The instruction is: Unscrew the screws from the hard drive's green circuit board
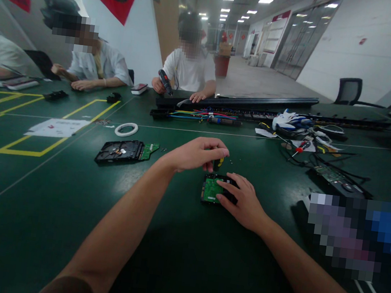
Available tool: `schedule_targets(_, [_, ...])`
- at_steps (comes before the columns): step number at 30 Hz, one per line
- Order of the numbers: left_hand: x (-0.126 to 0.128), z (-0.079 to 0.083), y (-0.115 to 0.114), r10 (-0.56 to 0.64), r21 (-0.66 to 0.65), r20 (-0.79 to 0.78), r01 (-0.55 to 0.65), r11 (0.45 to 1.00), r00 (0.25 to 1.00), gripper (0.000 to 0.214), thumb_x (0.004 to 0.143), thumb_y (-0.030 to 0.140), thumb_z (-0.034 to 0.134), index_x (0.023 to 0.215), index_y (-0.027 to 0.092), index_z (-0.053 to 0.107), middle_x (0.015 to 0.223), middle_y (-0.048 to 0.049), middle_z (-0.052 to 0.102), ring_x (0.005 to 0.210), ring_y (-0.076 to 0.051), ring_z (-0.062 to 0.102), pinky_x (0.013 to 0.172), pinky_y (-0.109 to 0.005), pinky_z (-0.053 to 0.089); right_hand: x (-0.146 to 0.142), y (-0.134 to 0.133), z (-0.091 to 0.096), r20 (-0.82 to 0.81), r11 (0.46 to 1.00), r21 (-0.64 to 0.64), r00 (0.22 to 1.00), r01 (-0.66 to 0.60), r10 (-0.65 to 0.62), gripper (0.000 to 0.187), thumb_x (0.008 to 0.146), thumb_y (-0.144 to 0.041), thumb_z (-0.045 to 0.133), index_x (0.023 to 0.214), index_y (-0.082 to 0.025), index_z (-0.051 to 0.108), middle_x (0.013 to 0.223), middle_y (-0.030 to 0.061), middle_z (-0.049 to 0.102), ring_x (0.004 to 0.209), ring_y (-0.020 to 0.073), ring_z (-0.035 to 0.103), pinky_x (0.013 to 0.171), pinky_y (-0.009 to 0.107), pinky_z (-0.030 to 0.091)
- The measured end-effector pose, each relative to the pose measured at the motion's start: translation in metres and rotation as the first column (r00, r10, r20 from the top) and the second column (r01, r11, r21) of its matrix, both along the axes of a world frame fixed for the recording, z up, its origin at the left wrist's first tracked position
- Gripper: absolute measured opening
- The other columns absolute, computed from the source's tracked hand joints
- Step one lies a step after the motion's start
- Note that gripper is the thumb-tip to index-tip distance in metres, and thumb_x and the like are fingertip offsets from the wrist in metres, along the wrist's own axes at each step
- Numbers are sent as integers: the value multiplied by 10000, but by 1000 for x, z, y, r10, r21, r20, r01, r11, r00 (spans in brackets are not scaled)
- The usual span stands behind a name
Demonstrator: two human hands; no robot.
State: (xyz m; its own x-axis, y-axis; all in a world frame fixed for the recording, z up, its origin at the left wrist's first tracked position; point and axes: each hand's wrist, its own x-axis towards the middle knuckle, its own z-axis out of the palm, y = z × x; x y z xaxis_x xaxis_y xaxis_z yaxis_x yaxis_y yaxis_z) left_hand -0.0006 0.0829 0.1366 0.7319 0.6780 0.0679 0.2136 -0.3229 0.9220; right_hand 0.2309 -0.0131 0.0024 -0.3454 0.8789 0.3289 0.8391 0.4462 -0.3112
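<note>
A small hard drive [211, 190] with a green circuit board facing up lies on the green table [176, 248] in front of me. My right hand [242, 200] rests on the drive's right side, fingers closed around its edge. My left hand [198, 154] hovers just above the drive's far edge, fingers pinched on a small screwdriver [217, 163] with a black and yellow handle that points down at the board. Tiny screws [236, 160] lie just beyond.
A second hard drive [123, 151] lies to the left, a roll of white tape [126, 129] behind it. Coloured wires [202, 115], white gloves [289, 120], tools and another drive [337, 180] crowd the far right. Two people sit across; one holds a power screwdriver [165, 82].
</note>
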Motion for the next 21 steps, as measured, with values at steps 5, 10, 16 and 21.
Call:
schedule_targets(5, [1, 2, -3, 13, -30, -39, -14, 999, 999, 346, 1014, 506, 606, 1021, 168, 682, 848, -24, 691, 645, -114, 689, 577, -222, 508, 0, 1, -1, 7, 1000, 8, 1000, -3, 3, 445, 1019, -494, 622, 1425, -320, 671, 1570, 123, 543, 1493, 356, 465, 1197, 643, 389])
schedule_targets(10, [1, 2, -4, 34, -19, -37, -35, 999, 999, 389, 969, 549, 676, 929, 163, 647, 813, -26, 692, 657, -127, 697, 593, -235, 522, 0, 1, -2, 4, 1000, 8, 1000, -5, 5, 454, 1018, -489, 623, 1432, -309, 671, 1574, 136, 537, 1499, 365, 459, 1205, 646, 377])
schedule_targets(16, [2, 1, -2, 70, 38, -53, -68, 997, 996, 461, 941, 616, 692, 922, 158, 652, 824, -40, 712, 669, -141, 711, 590, -241, 524, -1, 0, 0, 3, 1000, 1, 1000, 0, 0, 447, 1019, -483, 625, 1432, -320, 670, 1580, 131, 538, 1502, 368, 458, 1201, 648, 382])
schedule_targets(21, [4, -2, -1, 88, 31, -53, -87, 996, 995, 422, 969, 576, 671, 917, 158, 647, 805, -49, 720, 657, -145, 716, 575, -240, 522, -2, -1, 3, -2, 1000, -4, 1000, -1, 1, 448, 1017, -482, 626, 1431, -318, 671, 1575, 134, 545, 1494, 371, 466, 1191, 654, 390])
